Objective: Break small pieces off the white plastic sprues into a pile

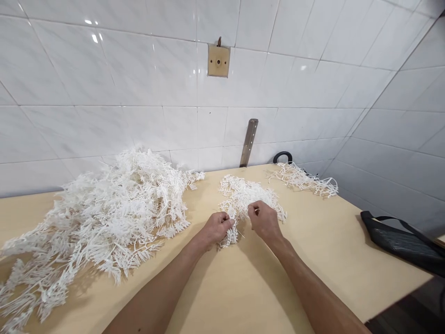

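Observation:
My left hand [216, 228] is closed on a white branched plastic sprig [229, 238], which pokes out above and below the fingers. To its right, my right hand [265, 222] is in a pinch, its fingertips curled; what they hold, if anything, is too small to make out. Just behind both hands lies a small pile of thin white plastic sprigs [252, 192]. A much larger heap of white feathery sprigs [121, 213] spreads over the left side of the table.
The wooden table [215, 297] meets a white tiled wall. A metal bar [249, 141] leans there, beside a black ring-shaped handle [282, 155]. Loose white strands [306, 180] lie at the back right. A black mesh bag [399, 239] rests on the right edge.

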